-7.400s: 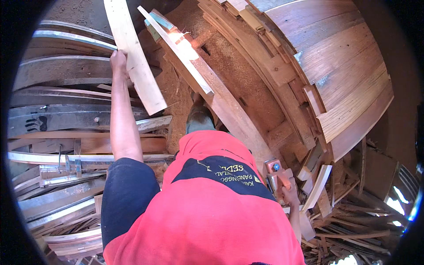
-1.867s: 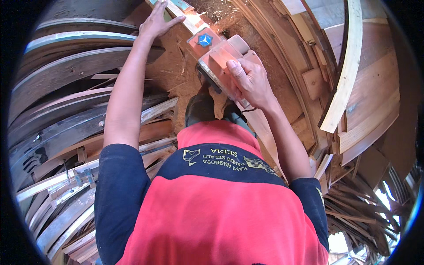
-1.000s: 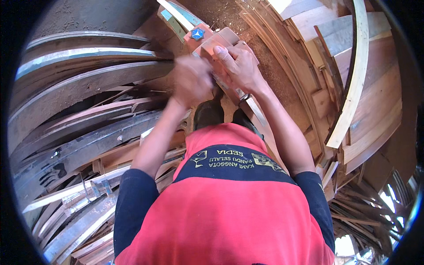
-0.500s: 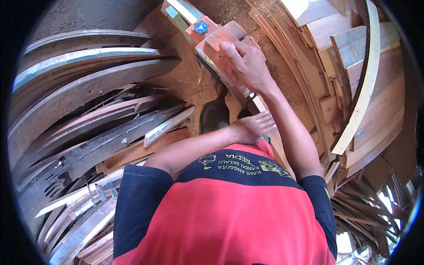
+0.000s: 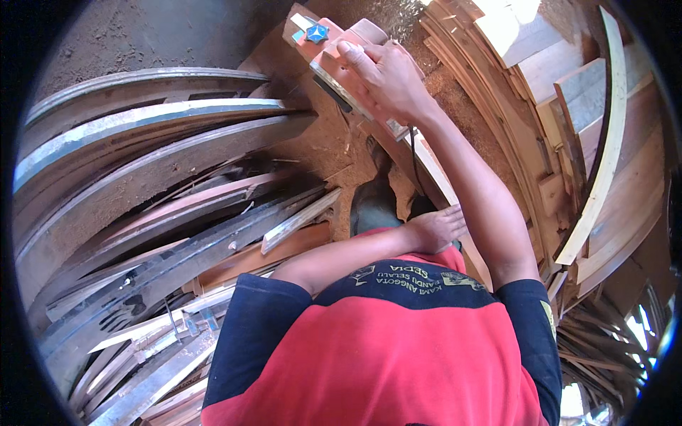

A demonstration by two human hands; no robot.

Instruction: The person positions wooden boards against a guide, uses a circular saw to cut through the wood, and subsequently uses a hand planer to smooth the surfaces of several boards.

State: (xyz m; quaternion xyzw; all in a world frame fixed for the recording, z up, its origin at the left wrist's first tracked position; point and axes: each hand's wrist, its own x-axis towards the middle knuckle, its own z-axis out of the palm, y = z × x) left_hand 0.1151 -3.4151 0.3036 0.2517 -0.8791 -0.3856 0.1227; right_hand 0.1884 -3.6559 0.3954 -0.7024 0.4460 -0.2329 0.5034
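An orange-red electric hand planer (image 5: 366, 35) with a blue star-shaped knob sits near the far end of a long, narrow wooden board (image 5: 435, 167). My right hand (image 5: 389, 79) is wrapped round its top handle, thumb lying forward along the handle. The planer hides the board beneath it, and a dark cord hangs at its rear. Close to my waist, my left hand (image 5: 439, 228) lies flat with fingers stretched out, at the near part of the board. It holds nothing. Whether its palm presses on the wood is hidden.
Long boards and beams (image 5: 163, 149) are stacked on the left. More planks (image 5: 490, 121) stand in layers to the right, with a pale curved-looking strip (image 5: 600, 163) on top. Sawdust (image 5: 462, 99) covers the ground, and shavings (image 5: 405, 18) fly beyond the planer.
The planer in my right hand has slid farther away along the board, toward its far end. Shavings are scattering past it. My left hand stays flat near my waist. The whole view has shifted slightly.
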